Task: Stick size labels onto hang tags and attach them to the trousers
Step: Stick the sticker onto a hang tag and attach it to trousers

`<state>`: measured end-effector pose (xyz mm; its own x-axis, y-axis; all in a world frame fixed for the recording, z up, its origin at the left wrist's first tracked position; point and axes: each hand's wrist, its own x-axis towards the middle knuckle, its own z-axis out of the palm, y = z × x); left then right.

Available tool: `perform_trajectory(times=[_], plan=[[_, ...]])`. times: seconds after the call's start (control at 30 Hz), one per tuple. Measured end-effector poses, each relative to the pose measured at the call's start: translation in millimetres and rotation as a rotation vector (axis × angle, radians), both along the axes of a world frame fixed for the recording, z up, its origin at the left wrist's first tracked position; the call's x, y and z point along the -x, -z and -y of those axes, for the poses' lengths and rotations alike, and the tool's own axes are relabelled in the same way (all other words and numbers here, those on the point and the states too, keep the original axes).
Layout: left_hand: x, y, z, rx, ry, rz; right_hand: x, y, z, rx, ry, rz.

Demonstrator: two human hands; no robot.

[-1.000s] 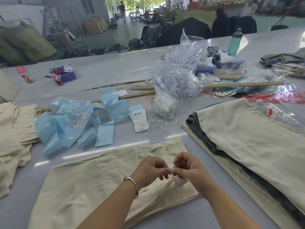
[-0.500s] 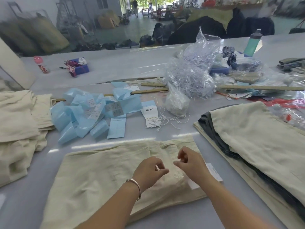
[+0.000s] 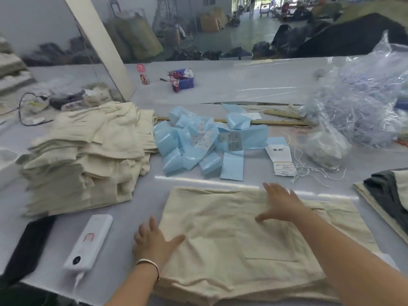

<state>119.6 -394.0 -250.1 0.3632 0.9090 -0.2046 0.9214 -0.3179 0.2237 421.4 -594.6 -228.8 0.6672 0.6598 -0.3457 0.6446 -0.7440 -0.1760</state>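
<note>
A folded pair of cream trousers [image 3: 231, 244] lies flat on the table in front of me. My left hand [image 3: 154, 241] lies at its left edge, fingers spread, thumb on the cloth. My right hand [image 3: 280, 203] presses flat on the upper part with straight fingers. Behind the trousers sit a small stack of white hang tags [image 3: 281, 160] with loose white strings [image 3: 309, 171] and a heap of blue label backing sheets [image 3: 198, 142]. No tag shows on the trousers in this view.
A stack of folded cream trousers [image 3: 88, 155] stands at the left. A white power bank [image 3: 89, 241] and a dark phone [image 3: 28, 246] lie near the front left. Plastic bags of strings [image 3: 362, 107] fill the right; more trousers, grey and cream [image 3: 388, 195], sit at the far right edge.
Both hands left the tag they were working at the waistband and spread flat on the trousers. My view swung left, bringing the left stack and the power bank into sight.
</note>
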Motion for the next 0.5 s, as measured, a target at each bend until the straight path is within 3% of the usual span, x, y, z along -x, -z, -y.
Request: perform_trajectory(times=[0.1,0.17,0.23,0.37,0.5], plan=[[3,10,-17,0.069,0.050,0.037,4,13,0,0.064,0.048,0.085],[-4,15,-19,0.191,0.117,0.229,12,16,-1,0.056,0.044,0.212],[-10,15,-19,0.280,0.129,0.376,21,15,3,0.027,0.062,0.214],[-27,-5,-18,0.390,0.264,0.567,44,3,38,-0.133,0.239,0.113],[-60,-53,2,0.454,0.466,0.753,74,-34,104,-0.333,0.514,0.176]])
